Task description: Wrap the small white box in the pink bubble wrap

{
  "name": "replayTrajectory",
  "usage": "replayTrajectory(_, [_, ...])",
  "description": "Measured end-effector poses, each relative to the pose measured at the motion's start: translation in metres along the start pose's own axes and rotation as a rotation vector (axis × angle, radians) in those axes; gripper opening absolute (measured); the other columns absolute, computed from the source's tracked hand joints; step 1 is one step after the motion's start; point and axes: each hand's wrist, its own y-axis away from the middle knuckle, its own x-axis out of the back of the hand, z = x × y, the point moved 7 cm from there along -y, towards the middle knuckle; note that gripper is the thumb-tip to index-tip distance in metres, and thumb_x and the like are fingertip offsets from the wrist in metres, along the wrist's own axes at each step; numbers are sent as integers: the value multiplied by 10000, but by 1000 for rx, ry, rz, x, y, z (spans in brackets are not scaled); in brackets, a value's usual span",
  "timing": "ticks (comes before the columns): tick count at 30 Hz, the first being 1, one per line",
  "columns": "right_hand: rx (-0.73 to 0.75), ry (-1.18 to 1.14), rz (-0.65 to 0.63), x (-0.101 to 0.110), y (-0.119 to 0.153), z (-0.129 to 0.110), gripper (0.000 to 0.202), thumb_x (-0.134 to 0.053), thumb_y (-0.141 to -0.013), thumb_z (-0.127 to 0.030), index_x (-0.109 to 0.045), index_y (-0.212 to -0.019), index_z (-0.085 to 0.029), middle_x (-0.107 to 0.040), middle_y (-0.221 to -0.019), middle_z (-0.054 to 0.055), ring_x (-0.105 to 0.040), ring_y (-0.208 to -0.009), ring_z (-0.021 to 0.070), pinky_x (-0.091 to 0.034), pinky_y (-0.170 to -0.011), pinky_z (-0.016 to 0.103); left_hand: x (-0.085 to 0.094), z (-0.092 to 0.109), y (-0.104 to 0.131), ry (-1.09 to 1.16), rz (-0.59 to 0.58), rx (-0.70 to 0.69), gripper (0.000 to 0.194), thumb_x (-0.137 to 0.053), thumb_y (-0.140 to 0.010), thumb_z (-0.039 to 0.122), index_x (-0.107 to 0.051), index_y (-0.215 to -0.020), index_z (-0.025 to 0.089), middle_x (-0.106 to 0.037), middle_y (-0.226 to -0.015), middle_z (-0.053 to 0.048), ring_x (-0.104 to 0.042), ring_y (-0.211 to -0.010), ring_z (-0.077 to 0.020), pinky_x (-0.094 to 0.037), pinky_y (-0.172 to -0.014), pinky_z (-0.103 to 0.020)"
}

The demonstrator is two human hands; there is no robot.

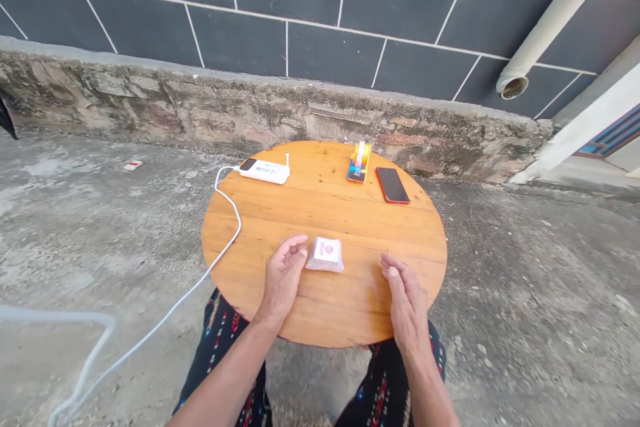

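Observation:
On the round wooden table (345,310) lies a small white box with a red print (326,254), which looks wrapped in clear plastic. My left hand (285,273) rests just left of it, fingers stretched and a little curved, the fingertips close to its edge. Whether they touch it I cannot tell. Farther off, to the right of the box, is my right hand (406,293), its thumb and fingers apart with nothing in them.
At the table's back stands a yellow and blue tape dispenser (359,162), beside a red-edged phone (393,185). A white power bank (265,171) lies at the back left. Its white cable (200,280) runs off the left edge. Behind is a stone-based wall (250,110).

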Motion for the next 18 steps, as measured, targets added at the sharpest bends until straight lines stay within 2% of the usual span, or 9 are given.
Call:
replayTrajectory(6, [-90,-225,-129,-52,-6,-18,484,-433,-924,-517,-506,-1322,-252,-474,-1417,45,-404,-1320,242,-258,-1134,451,-7,4,1,-147,-66,-59,306,-589,-838,333,-613,-1105,187,-648,-1041,-54,-613,-925,-179,-485,-821,-289])
replayTrajectory(10, [-160,-345,-168,-84,-11,-22,554,-395,-922,-565,-453,-1374,-251,-411,-1464,35,-351,-1356,236,-253,-1139,443,-12,7,1,-233,-116,-101,308,-556,-870,326,-613,-1148,207,-633,-1143,-62,-603,-999,-189,-475,-853,-297])
replayTrajectory(15, [-201,-341,-197,-104,-7,-23,648,-340,-917,-617,-382,-1423,-215,-337,-1505,27,-287,-1389,205,-200,-1164,400,-18,16,1,-278,-154,-136,266,-532,-885,285,-629,-1123,218,-634,-1140,-49,-591,-1031,-187,-471,-861,-291])
replayTrajectory(18, [-209,-340,-197,-110,-4,-23,663,-329,-914,-627,-354,-1438,-221,-317,-1514,20,-274,-1395,203,-216,-1158,396,-21,21,0,-298,-185,-151,250,-526,-884,265,-636,-1102,212,-642,-1089,-49,-593,-989,-182,-469,-857,-293])
